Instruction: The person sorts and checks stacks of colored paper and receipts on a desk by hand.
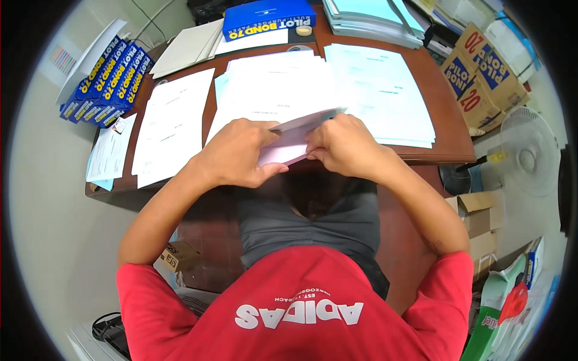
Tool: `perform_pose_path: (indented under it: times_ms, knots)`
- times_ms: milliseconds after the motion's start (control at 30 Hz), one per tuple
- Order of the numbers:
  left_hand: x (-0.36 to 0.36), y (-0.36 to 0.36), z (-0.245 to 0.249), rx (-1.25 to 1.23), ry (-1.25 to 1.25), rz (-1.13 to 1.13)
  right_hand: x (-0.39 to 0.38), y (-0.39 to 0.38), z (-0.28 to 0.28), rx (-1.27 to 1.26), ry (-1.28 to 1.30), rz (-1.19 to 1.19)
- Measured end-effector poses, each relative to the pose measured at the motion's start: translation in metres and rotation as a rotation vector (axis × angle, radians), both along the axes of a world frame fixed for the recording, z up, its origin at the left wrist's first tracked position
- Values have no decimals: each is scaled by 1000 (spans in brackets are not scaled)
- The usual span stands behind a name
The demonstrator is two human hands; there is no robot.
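Observation:
Between my hands is a small stack of white and pinkish paper sheets (285,153), bent and tilted up at the table's front edge. My left hand (241,150) grips its left side, thumb in front and fingers behind. My right hand (344,144) pinches the right side with curled fingers. Just beyond them lies a pile of white printed sheets (277,81) on the brown table. Light blue printed sheets (388,96) are spread to the right, and another stack of white printed pages (171,126) lies to the left.
Blue paper reams (108,81) are stacked at the left, with another blue ream box (268,18) at the back. A thick light blue paper stack (373,24) stands behind. Cardboard boxes (487,72) and a fan (530,150) are at the right.

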State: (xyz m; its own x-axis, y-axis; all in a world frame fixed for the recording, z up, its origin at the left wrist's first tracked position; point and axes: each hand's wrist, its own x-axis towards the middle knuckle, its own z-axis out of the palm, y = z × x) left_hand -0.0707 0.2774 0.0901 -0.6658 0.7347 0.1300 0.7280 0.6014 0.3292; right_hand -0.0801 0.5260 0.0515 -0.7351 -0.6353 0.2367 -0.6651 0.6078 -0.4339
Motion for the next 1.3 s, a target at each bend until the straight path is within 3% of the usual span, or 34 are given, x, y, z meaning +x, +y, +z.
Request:
perform_pose_path:
  times_ms: [167, 233, 267, 367, 400, 467, 533, 600, 667, 800, 867, 933, 1033, 1067, 1200, 1300]
  knots:
    - [-9, 5, -3, -72, -174, 86, -6, 8, 17, 32, -168, -52]
    - [-8, 3, -4, -60, -165, 91, -5, 29, 29, -108, -116, -26]
    - [-7, 1, -5, -47, -157, 105, -4, 47, 45, -53, -231, -74]
    - [-9, -8, -6, -15, -114, 151, -2, 112, 52, 138, -25, -231]
    - [-13, -17, -11, 132, 38, 128, 1, 132, 46, 142, -26, -238]
    - [-23, -30, 11, 148, 94, 353, 9, 163, 28, 323, 24, -272]
    - [-34, -36, 39, 233, 71, 444, 25, 175, 7, 290, 121, -272]
    - [-48, -40, 56, 225, 177, 411, 34, 181, -5, 250, 214, -263]
    - [-62, -33, 72, 135, 477, 302, 37, 185, -9, 224, 236, -246]
    - [-51, 32, 93, 207, 500, 359, 39, 185, -9, 227, 264, -236]
    - [-43, 61, 99, 110, 518, 144, 42, 183, -8, 234, 330, -205]
    - [-63, 74, 62, 180, 805, -48, 46, 182, -9, 250, 356, -193]
    - [-57, 120, 34, 62, 677, -77, 49, 178, -6, 258, 408, -167]
    - [-52, 134, 24, -24, 506, -56, 49, 175, -4, 244, 435, -149]
    - [-40, 182, -7, 96, 158, -114, 43, 161, 10, 284, 476, -193]
    - [-47, 200, -12, 104, 65, -151, 31, 151, 21, 204, 581, -254]
